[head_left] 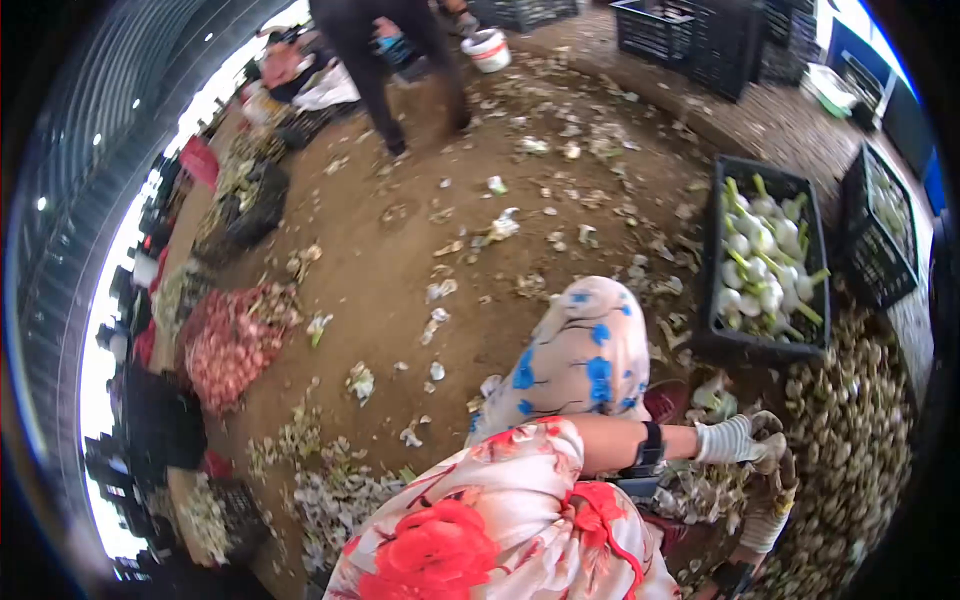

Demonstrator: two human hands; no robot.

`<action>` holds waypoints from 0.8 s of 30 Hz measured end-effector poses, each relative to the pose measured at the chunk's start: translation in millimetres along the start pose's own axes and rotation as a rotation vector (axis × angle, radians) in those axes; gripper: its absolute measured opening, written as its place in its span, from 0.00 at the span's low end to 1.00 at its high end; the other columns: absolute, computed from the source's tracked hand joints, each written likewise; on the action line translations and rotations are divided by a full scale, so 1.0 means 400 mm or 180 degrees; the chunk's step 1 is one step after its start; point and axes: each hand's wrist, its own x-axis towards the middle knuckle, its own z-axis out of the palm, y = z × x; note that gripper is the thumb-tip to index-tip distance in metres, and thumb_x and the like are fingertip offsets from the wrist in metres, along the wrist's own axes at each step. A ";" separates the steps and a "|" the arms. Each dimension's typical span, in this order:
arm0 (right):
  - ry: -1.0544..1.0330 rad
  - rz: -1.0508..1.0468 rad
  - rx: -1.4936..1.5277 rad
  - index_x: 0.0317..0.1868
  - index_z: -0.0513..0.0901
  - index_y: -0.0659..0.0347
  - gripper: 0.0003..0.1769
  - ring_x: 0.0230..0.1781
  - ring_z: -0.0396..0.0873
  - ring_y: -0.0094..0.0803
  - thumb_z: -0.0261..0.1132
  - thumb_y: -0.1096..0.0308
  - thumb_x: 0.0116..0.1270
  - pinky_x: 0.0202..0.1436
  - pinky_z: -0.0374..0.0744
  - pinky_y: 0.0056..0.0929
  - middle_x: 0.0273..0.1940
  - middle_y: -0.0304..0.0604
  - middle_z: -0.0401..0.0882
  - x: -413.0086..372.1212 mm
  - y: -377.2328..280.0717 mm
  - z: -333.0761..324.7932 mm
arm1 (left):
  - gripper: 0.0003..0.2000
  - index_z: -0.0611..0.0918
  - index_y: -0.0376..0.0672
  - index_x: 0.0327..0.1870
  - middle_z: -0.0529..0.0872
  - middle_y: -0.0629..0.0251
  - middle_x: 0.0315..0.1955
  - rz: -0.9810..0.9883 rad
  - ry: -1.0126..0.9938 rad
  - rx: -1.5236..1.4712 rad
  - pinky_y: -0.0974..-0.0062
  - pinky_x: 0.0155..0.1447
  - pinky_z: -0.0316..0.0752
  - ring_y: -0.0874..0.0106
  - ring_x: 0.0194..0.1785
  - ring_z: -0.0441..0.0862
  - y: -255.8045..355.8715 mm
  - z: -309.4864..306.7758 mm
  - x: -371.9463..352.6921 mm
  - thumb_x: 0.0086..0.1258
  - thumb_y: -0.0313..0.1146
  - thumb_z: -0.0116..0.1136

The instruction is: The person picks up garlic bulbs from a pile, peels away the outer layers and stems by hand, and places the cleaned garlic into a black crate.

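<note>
Both hands are gloved in white knit work gloves and are brought together at the near edge of the pile of bulbs, which lies directly under and to the far side of the grip. The left hand is extended across the body with the forearm almost level, a black wristband being worn just behind the glove; its fingers are curled inward towards the right hand. The right hand is raised from below with the wrist bent and the fingers turned up against the left hand. Whether either grip is clamped on a bulb cannot be told, since the fingers overlap and the detail is too small. The pile is spread on the floor as a long band, its long axis running past the grip from the near side to the far side. Beyond the grip a black crate is set on the floor, filled with white bulbs whose green stalks point in mixed directions. A second crate is placed just beside the first. A knee in blue-patterned cloth is raised inboard of the grip. Well apart, a red mesh sack, a standing person and a white bucket are seen.
</note>
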 end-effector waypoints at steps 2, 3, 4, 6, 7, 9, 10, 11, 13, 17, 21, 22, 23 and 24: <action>-0.0453 -0.0105 -0.0216 0.62 0.62 0.63 0.34 0.56 0.70 0.37 0.56 0.50 0.62 0.54 0.74 0.36 0.58 0.49 0.67 0.029 0.017 -0.001 | 0.12 0.70 0.42 0.46 0.77 0.72 0.34 -0.0576 0.0317 -0.0240 0.82 0.42 0.69 0.82 0.38 0.71 0.096 0.004 -0.034 0.63 0.29 0.57; -0.0271 -0.0265 -0.0589 0.63 0.61 0.63 0.34 0.58 0.68 0.38 0.53 0.49 0.63 0.60 0.68 0.39 0.60 0.49 0.65 0.042 0.025 0.001 | 0.12 0.70 0.44 0.46 0.77 0.72 0.33 -0.0470 0.0252 -0.0911 0.82 0.44 0.69 0.82 0.38 0.71 0.094 0.003 -0.037 0.64 0.31 0.57; -0.0352 -0.0268 -0.0632 0.63 0.61 0.63 0.34 0.58 0.68 0.38 0.53 0.49 0.63 0.60 0.68 0.39 0.60 0.49 0.65 0.048 0.034 -0.009 | 0.15 0.67 0.46 0.48 0.77 0.72 0.27 -0.0079 0.0500 -0.0365 0.76 0.41 0.72 0.81 0.30 0.73 0.087 0.002 -0.033 0.64 0.37 0.56; -0.0511 -0.0232 0.0427 0.63 0.61 0.63 0.34 0.59 0.66 0.39 0.48 0.47 0.65 0.63 0.63 0.40 0.62 0.48 0.63 0.047 0.028 0.028 | 0.10 0.72 0.44 0.43 0.77 0.73 0.25 0.0611 0.0473 -0.1079 0.77 0.37 0.70 0.80 0.28 0.72 0.095 0.014 -0.029 0.64 0.36 0.55; -0.0574 -0.0266 0.0719 0.63 0.60 0.64 0.33 0.60 0.65 0.40 0.43 0.46 0.67 0.64 0.62 0.40 0.62 0.49 0.62 0.026 0.013 0.078 | 0.10 0.72 0.44 0.43 0.77 0.73 0.25 0.0669 0.0509 -0.1091 0.77 0.37 0.70 0.80 0.28 0.72 0.116 0.005 -0.026 0.64 0.36 0.55; -0.0628 -0.0478 0.0246 0.63 0.62 0.64 0.31 0.57 0.67 0.37 0.48 0.50 0.66 0.62 0.65 0.36 0.60 0.48 0.65 0.027 0.004 0.137 | 0.06 0.77 0.44 0.31 0.75 0.73 0.22 0.0498 0.0060 -0.0637 0.78 0.33 0.66 0.79 0.27 0.70 0.175 -0.019 -0.024 0.64 0.35 0.53; -0.0476 -0.0509 0.0001 0.62 0.63 0.64 0.31 0.57 0.68 0.36 0.48 0.50 0.66 0.61 0.66 0.35 0.59 0.48 0.66 0.041 0.011 0.133 | 0.12 0.77 0.46 0.21 0.73 0.74 0.17 0.0047 0.0740 -0.1102 0.79 0.29 0.61 0.79 0.24 0.68 0.208 0.003 -0.025 0.64 0.39 0.51; -0.0315 -0.0561 -0.0239 0.62 0.63 0.64 0.31 0.56 0.68 0.36 0.49 0.51 0.66 0.60 0.66 0.34 0.59 0.48 0.66 0.057 0.022 0.120 | 0.12 0.77 0.46 0.22 0.72 0.74 0.16 0.0221 0.0824 -0.1318 0.79 0.28 0.61 0.78 0.22 0.67 0.195 -0.004 -0.010 0.64 0.39 0.51; 0.0006 -0.0697 -0.0704 0.61 0.64 0.65 0.30 0.54 0.69 0.34 0.50 0.52 0.66 0.59 0.67 0.32 0.57 0.47 0.68 0.100 0.050 0.079 | 0.11 0.77 0.46 0.24 0.72 0.73 0.16 0.0060 0.0782 -0.1385 0.78 0.28 0.61 0.77 0.22 0.67 0.073 -0.033 0.060 0.63 0.40 0.51; 0.0664 -0.0971 -0.1621 0.60 0.66 0.66 0.28 0.51 0.71 0.32 0.52 0.53 0.66 0.56 0.70 0.29 0.54 0.45 0.71 0.156 0.089 0.027 | 0.12 0.77 0.45 0.27 0.74 0.72 0.22 0.0085 0.0884 -0.1414 0.76 0.29 0.62 0.75 0.25 0.69 0.073 -0.020 0.023 0.67 0.42 0.48; 0.0637 -0.0778 -0.2174 0.50 0.74 0.66 0.22 0.37 0.74 0.24 0.56 0.55 0.66 0.42 0.74 0.22 0.41 0.38 0.77 0.090 0.041 0.234 | 0.10 0.74 0.45 0.32 0.72 0.71 0.21 0.0681 0.0447 -0.0025 0.78 0.28 0.61 0.75 0.23 0.67 0.174 -0.068 -0.053 0.69 0.40 0.44; 0.0592 -0.0790 -0.2164 0.50 0.74 0.66 0.22 0.37 0.74 0.24 0.56 0.55 0.66 0.42 0.74 0.22 0.41 0.38 0.77 0.095 0.045 0.247 | 0.09 0.72 0.44 0.34 0.72 0.71 0.21 0.0753 0.0184 0.0555 0.79 0.27 0.60 0.76 0.22 0.66 0.203 -0.079 -0.070 0.70 0.39 0.42; 0.0498 -0.0744 -0.2110 0.50 0.74 0.66 0.22 0.37 0.74 0.23 0.56 0.55 0.66 0.42 0.74 0.22 0.40 0.38 0.77 0.100 0.048 0.260 | 0.13 0.71 0.45 0.34 0.70 0.70 0.19 0.0487 0.0326 -0.0054 0.80 0.21 0.57 0.75 0.18 0.64 0.194 -0.077 -0.061 0.69 0.44 0.40; 0.0410 -0.0693 -0.2059 0.50 0.74 0.66 0.22 0.37 0.74 0.23 0.56 0.55 0.66 0.42 0.73 0.22 0.40 0.38 0.77 0.103 0.051 0.270 | 0.13 0.71 0.45 0.34 0.70 0.70 0.19 0.0516 0.0361 -0.0040 0.80 0.21 0.57 0.75 0.18 0.64 0.191 -0.083 -0.056 0.69 0.44 0.40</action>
